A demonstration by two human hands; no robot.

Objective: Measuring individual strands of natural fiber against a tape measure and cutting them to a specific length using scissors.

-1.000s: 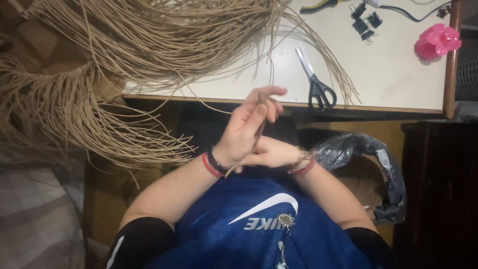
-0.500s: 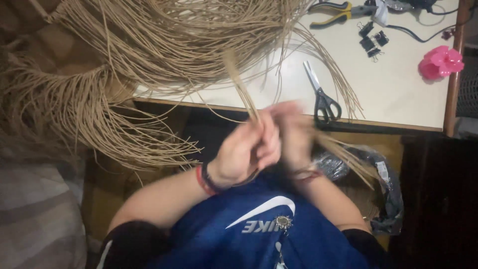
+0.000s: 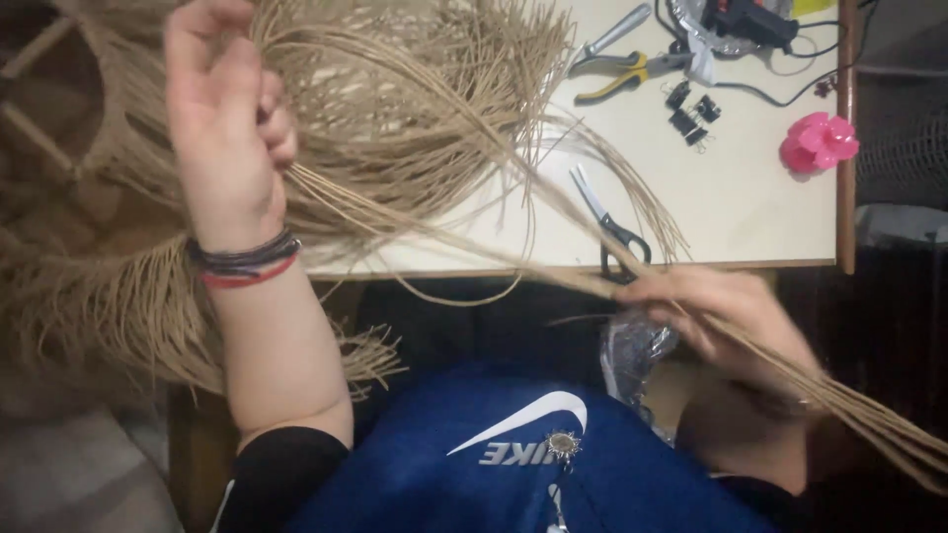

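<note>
Right hand (image 3: 736, 311) is closed around a small bunch of tan cords (image 3: 553, 232), pinching them just off the table edge; the loose ends run past it toward the lower right and blur out. Left hand (image 3: 229, 128) is up at the big mass of cords (image 3: 395, 79), fingers curled into it where the pulled bunch starts; probably gripping, but the strands cover the fingertips.

Progress, judged: one bunch is drawn out and stretched taut between the hands. Most strands hang loose on the table (image 3: 750, 212) and off its left edge, so most of the work looks left. No knot or weave shows.

Scissors (image 3: 607, 227) lie just beside the taut bunch, partly under it. Pliers (image 3: 632, 67), black clips (image 3: 688, 114) and a pink flower (image 3: 818, 141) sit well apart. The frame under the cords, top left, is cut off and dim.
</note>
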